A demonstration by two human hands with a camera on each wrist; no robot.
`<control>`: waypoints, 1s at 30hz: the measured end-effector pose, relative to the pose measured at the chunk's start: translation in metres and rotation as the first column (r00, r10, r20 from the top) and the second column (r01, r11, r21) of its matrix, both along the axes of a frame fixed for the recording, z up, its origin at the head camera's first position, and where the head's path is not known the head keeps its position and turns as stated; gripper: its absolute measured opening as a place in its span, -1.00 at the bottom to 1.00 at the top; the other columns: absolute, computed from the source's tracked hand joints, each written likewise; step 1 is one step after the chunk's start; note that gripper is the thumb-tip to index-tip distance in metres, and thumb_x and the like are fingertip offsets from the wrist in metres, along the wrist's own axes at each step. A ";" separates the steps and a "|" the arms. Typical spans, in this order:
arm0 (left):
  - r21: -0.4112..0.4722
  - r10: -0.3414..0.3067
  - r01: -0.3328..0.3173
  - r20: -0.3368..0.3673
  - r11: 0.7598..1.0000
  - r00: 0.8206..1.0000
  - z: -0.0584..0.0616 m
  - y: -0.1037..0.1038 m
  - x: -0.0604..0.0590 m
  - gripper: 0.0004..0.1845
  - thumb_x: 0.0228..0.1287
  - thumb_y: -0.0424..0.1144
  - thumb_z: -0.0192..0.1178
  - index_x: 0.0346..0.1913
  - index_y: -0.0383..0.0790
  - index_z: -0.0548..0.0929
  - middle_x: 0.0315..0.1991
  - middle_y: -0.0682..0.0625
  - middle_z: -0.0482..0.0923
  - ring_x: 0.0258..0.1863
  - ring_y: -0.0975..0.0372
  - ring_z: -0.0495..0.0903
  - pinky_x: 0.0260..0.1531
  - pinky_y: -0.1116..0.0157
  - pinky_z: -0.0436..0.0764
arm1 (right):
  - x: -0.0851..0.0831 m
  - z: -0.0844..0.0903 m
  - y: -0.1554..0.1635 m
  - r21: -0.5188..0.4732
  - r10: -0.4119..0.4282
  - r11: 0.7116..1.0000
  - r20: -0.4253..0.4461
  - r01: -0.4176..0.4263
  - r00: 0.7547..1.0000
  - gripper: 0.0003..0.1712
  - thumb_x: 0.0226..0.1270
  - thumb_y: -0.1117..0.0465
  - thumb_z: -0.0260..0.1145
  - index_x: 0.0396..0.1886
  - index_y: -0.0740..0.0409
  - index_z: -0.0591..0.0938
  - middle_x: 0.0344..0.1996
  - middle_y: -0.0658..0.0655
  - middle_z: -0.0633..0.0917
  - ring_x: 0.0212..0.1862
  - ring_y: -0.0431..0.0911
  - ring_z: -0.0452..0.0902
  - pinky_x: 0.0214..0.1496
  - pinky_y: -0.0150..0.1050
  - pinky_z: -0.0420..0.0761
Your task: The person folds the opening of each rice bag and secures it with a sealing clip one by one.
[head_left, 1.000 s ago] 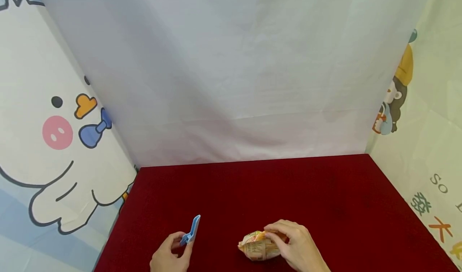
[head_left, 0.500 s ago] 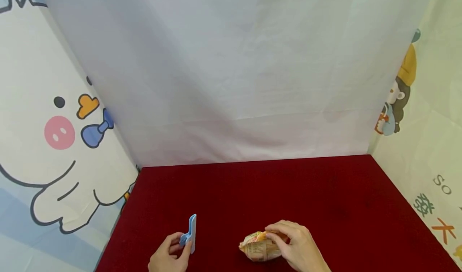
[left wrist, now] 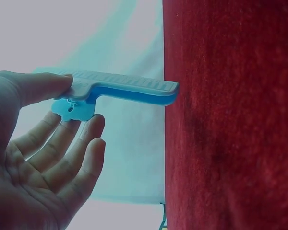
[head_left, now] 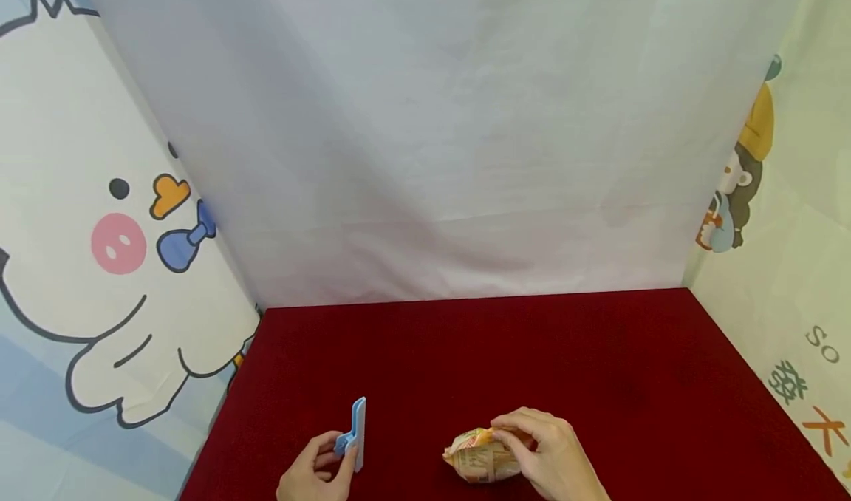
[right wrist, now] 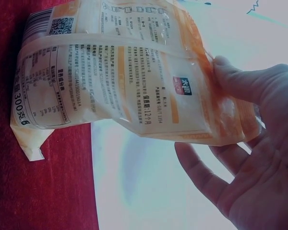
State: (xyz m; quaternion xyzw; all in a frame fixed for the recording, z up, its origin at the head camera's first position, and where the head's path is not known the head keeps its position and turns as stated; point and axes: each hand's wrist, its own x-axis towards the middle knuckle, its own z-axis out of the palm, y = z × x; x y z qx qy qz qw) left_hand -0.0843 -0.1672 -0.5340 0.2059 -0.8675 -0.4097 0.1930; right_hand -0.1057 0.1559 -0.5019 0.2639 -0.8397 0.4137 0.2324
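A light blue bag clip (left wrist: 129, 88) with a long straight bar is pinched between the thumb and fingers of my left hand (head_left: 312, 471). In the head view the clip (head_left: 357, 431) stands upright above the red cloth, and its bar looks closed. My right hand (head_left: 545, 449) pinches the top edge of a printed plastic food bag (head_left: 482, 460). Seen from the right wrist, the bag (right wrist: 110, 81) shows dense print, a barcode and orange edging, with my thumb on one side and fingers on the other. Its contents cannot be made out. Clip and bag are apart.
A dark red cloth (head_left: 452, 360) covers the table. Behind it hangs a plain white curtain (head_left: 465, 139). Printed cloth walls stand at the left (head_left: 60, 227) and at the right (head_left: 798, 264).
The clip has turned from a slant to upright in my left hand. My right hand keeps its pinch on the bag. The whole head view has shifted slightly.
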 end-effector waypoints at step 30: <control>-0.025 -0.034 0.034 0.002 0.999 0.999 0.006 0.004 0.002 -0.75 0.16 -0.18 0.60 -0.12 -0.11 0.84 -0.30 0.00 0.85 -0.41 0.30 0.76 -0.47 0.45 0.60 | -0.001 0.000 0.000 -0.020 0.032 0.999 -0.018 -0.032 0.999 -0.63 0.11 0.46 0.62 -0.18 -0.06 0.84 -0.27 -0.13 0.85 -0.31 -0.41 0.65 -0.36 -0.59 0.57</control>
